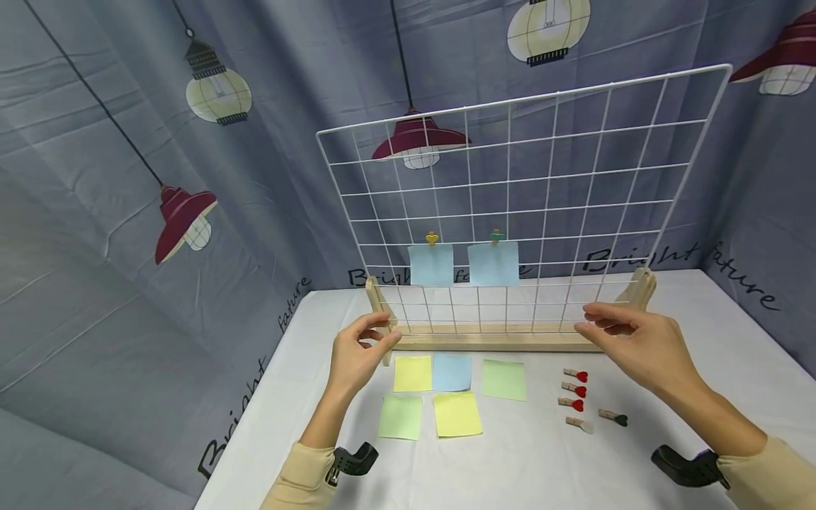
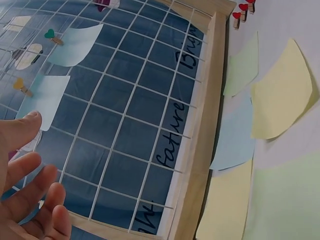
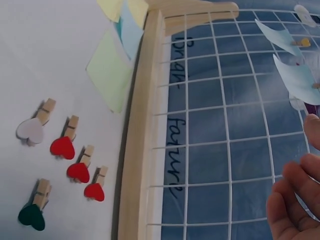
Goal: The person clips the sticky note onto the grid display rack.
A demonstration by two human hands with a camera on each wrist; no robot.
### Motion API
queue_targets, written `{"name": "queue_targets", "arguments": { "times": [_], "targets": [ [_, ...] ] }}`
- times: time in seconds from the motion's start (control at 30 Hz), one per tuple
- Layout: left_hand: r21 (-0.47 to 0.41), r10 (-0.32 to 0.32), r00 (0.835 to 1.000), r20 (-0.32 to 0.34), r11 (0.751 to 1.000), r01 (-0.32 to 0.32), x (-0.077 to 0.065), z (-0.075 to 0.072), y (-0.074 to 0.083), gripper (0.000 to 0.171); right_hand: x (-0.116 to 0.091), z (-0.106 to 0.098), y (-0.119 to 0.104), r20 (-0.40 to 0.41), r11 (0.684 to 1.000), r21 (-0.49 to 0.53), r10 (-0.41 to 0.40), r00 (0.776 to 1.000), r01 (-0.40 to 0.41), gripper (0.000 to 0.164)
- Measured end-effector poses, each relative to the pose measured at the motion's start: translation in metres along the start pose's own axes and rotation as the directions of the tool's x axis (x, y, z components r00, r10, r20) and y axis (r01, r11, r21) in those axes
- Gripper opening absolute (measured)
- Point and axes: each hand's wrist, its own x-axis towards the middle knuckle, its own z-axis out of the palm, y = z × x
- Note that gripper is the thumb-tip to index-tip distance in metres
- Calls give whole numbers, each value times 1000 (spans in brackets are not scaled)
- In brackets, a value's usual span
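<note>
My left hand (image 1: 358, 354) hovers by the left foot of a white wire grid (image 1: 557, 93), its fingers loosely bent and holding nothing. On the other side, my right hand (image 1: 644, 346) is held in front of the right foot, also with nothing in its relaxed fingers. Two light blue paper notes hang on the grid: the left note (image 1: 431, 265) under a yellow heart clothespin (image 1: 432, 239), the right note (image 1: 494, 264) under a green heart clothespin (image 1: 496, 236). The grid stands upright in a wooden base (image 1: 491, 343).
Before the base lie yellow notes (image 1: 457, 414), green notes (image 1: 504, 380) and a blue note (image 1: 452, 373). To their right are three red heart clothespins (image 1: 579, 389), a white one (image 1: 580, 425) and a dark green one (image 1: 615, 417). Patterned curtain (image 1: 274, 177) surrounds the white table (image 1: 510, 467).
</note>
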Motion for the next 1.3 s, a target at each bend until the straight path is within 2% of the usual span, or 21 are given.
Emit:
{"name": "queue_targets", "arguments": {
  "times": [0.3,0.63,0.9,1.1,1.3],
  "targets": [
    [39,-2,1000,10,999,1,-7,-2,-14,37,-5,1,10,-17,1000,-6,10,1000,-10,42],
    [36,-34,999,12,999,34,-13,-3,-19,41,-12,1,17,-13,999,-12,37,999,-37,42],
    [51,-19,999,26,999,18,-18,-6,-25,41,-19,-1,26,-18,999,-5,42,999,-42,45],
    [56,-39,999,35,998,37,-20,-7,-28,40,-23,-3,32,-6,997,-18,70,997,-71,48],
    [59,-48,998,38,997,45,-24,-8,-33,40,-26,-5,37,-18,998,-24,66,998,-66,46]
  ]
}}
